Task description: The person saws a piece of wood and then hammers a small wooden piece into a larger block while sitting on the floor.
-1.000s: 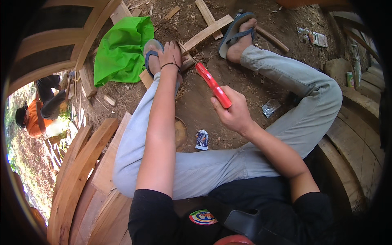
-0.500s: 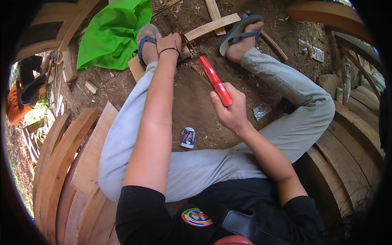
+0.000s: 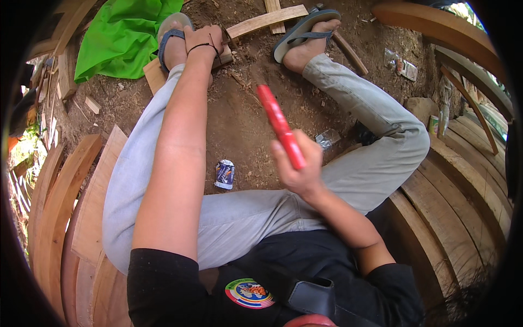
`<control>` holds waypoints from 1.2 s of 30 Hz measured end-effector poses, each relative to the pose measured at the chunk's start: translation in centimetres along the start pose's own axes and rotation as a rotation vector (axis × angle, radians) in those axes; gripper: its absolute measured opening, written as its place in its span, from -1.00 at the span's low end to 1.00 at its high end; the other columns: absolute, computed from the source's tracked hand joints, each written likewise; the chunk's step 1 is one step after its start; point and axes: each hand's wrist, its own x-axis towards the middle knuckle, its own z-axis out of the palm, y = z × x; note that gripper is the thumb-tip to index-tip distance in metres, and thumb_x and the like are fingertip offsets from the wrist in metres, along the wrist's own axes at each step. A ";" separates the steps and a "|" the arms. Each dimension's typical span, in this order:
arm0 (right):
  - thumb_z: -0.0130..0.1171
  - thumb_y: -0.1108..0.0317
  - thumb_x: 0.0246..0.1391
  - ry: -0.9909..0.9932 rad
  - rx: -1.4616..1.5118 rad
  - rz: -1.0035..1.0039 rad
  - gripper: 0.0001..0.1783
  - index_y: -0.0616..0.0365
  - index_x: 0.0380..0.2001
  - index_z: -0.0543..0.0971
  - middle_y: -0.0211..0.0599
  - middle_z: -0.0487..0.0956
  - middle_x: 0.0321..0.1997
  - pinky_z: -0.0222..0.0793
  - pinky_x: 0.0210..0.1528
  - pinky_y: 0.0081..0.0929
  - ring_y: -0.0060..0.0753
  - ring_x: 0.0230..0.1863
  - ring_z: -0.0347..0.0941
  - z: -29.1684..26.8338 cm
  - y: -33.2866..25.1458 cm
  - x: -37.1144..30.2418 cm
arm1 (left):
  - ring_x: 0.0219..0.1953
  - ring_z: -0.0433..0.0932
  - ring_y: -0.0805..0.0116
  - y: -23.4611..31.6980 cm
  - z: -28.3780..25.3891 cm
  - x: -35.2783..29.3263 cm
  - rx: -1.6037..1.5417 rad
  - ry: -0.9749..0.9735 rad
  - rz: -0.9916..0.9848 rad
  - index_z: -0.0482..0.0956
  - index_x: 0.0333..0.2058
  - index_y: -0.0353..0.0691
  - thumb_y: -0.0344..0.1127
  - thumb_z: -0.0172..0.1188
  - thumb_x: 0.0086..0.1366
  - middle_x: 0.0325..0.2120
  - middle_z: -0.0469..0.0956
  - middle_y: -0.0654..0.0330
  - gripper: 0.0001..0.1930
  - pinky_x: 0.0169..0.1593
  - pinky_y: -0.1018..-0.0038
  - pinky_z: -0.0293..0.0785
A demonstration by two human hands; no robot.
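My right hand (image 3: 300, 166) is closed around the red handle (image 3: 280, 122) of a saw, in front of my body. The saw's thin blade is hard to make out; a dark strip of it shows beside my left hand. Up by my left foot, my left hand (image 3: 204, 41) presses down with curled fingers on a short piece of wood (image 3: 223, 59). That foot, in a sandal (image 3: 173, 35), rests against the wood as well. Part of the piece is hidden under hand and foot.
A green sheet (image 3: 117, 41) lies left of my left foot. Crossed wooden strips (image 3: 267, 20) lie between my feet. A crumpled packet (image 3: 224, 174) and clear plastic (image 3: 327, 139) sit on the dirt. Curved timber (image 3: 62, 201) stands at left, planks (image 3: 463, 191) at right.
My right hand has drawn the saw handle back toward my body. My left hand stays on the wood. The whole view has shifted, so things sit further left and higher.
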 end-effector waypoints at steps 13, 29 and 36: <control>0.25 0.44 -0.02 0.080 0.064 -0.091 -0.82 0.18 -0.56 0.45 -0.23 0.37 -0.72 0.22 -0.61 -0.36 -0.33 -0.74 0.33 -0.1 3.7 0.3 | -0.05 0.61 0.15 1.3 1.4 1.7 0.002 -0.004 0.066 0.58 -0.12 0.00 -0.09 0.30 0.07 -0.12 0.64 0.13 -0.62 0.06 0.08 0.24; 0.25 0.50 -0.05 -0.025 -0.004 -0.101 -0.87 0.24 -0.52 0.48 -0.30 0.38 -0.68 0.22 -0.62 -0.44 -0.42 -0.73 0.32 0.4 1.0 -0.7 | -0.07 0.62 0.14 -0.4 2.3 2.2 -0.034 0.052 0.018 0.61 -0.17 -0.02 -0.14 0.26 0.07 -0.18 0.65 0.12 -0.68 0.07 0.07 0.31; 0.24 0.43 0.04 0.024 0.082 0.147 -0.82 0.20 -0.52 0.44 -0.36 0.35 -0.70 0.17 -0.60 -0.49 -0.57 -0.68 0.26 -0.9 0.6 -0.6 | 0.02 0.59 0.26 -0.2 0.4 0.4 0.007 0.021 0.033 0.60 -0.03 0.03 -0.04 0.25 0.15 -0.03 0.61 0.19 -0.59 0.13 0.13 0.14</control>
